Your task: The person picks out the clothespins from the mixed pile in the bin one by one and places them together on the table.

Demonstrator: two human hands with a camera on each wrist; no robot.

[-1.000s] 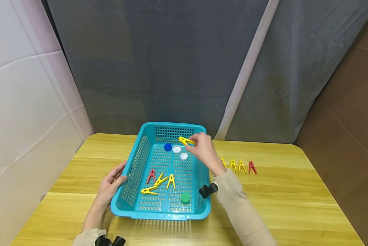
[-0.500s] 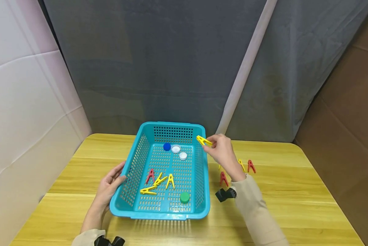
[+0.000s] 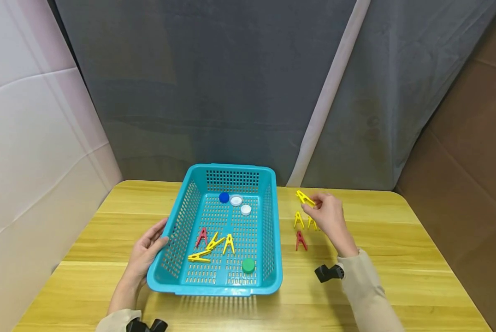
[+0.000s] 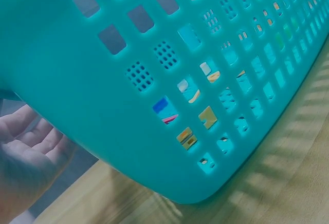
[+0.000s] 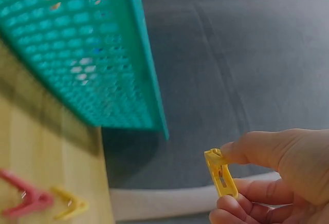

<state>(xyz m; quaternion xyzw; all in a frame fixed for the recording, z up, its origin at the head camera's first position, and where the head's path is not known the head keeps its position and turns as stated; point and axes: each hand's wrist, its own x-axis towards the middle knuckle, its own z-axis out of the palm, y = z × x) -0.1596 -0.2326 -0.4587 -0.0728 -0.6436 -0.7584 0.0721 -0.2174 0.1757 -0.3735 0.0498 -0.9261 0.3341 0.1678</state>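
Observation:
My left hand (image 3: 147, 251) grips the left rim of a blue-green plastic basket (image 3: 173, 288), thumb at the rim and fingers along the outside. In the left wrist view those fingers show beside the perforated wall. Right of the basket, my right hand (image 3: 326, 216) pinches a yellow clothespin (image 3: 305, 198) between thumb and fingers, above the table. The right wrist view shows this yellow clothespin (image 5: 221, 172) at the fingertips. Below the hand lie a yellow clothespin (image 3: 298, 219), another partly hidden yellow clothespin (image 3: 311, 223) and a red clothespin (image 3: 300, 240).
Inside the basket are a red clothespin (image 3: 202, 236), three yellow ones, a blue cap (image 3: 224, 197), two white caps (image 3: 245, 210) and a green cap (image 3: 248, 265). The wooden table (image 3: 397, 267) ends at a grey curtain (image 3: 231, 92) behind.
My right hand has moved right, from above the basket to above the clothespins on the table, still pinching the yellow clothespin. The left hand keeps its grip on the basket.

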